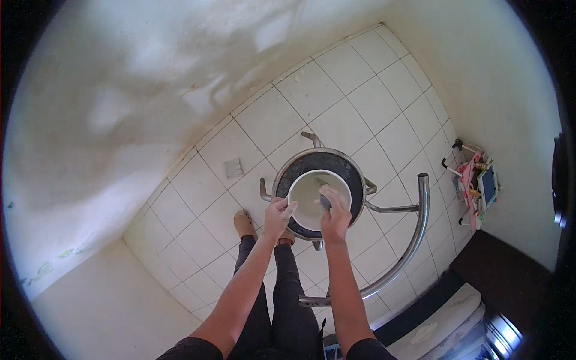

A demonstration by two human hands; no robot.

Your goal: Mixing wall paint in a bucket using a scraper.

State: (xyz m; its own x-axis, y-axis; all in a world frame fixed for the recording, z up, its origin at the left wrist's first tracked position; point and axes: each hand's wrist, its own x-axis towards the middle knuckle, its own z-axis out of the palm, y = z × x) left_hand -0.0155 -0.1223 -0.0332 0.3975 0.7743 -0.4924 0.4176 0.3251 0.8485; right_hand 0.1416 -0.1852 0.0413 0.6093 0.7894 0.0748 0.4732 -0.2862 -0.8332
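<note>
A round white bowl (pixel 345 191) stands on a metal stool with a dark seat (pixel 285 187). Pale material of some kind lies inside the bowl, too plain to identify. My left hand (pixel 278 216) grips the bowl's near left rim, with the thumb toward the inside. Over the right part of the bowl, my right hand (pixel 336 217) is closed around a tool with a dark rounded handle (pixel 326 201). A thin greyish end of this tool points into the bowl; its exact kind is hard to make out. Whitish residue shows on the fingers of both hands.
A curved metal tube (pixel 414 240) reaches from the stool's right side round toward my right forearm. A flat grey square (pixel 233 168) lies on the tiled floor to the left. By the right wall stands a pink-framed item (pixel 474 186). Dark furniture (pixel 498 276) is at lower right.
</note>
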